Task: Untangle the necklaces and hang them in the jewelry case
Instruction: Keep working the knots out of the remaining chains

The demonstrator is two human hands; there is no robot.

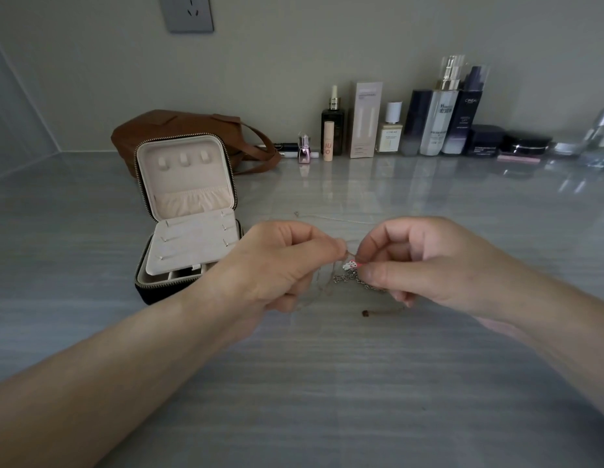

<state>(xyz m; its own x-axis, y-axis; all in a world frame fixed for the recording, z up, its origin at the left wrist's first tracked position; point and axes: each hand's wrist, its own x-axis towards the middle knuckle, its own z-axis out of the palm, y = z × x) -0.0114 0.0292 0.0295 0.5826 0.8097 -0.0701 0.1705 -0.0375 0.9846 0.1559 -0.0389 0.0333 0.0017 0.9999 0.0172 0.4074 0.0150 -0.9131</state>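
My left hand and right hand each pinch the tangled necklaces just above the counter. Untangling step: next I likely need to tease one chain free. Jewelry case open at left, hooks empty.

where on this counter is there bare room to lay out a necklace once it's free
Bare counter lies in front of the jewelry case toward the near edge, left of the case, and between the hands and the row of cosmetics bottles. It is crowded at the tangled chains pinched by the left hand and right hand.
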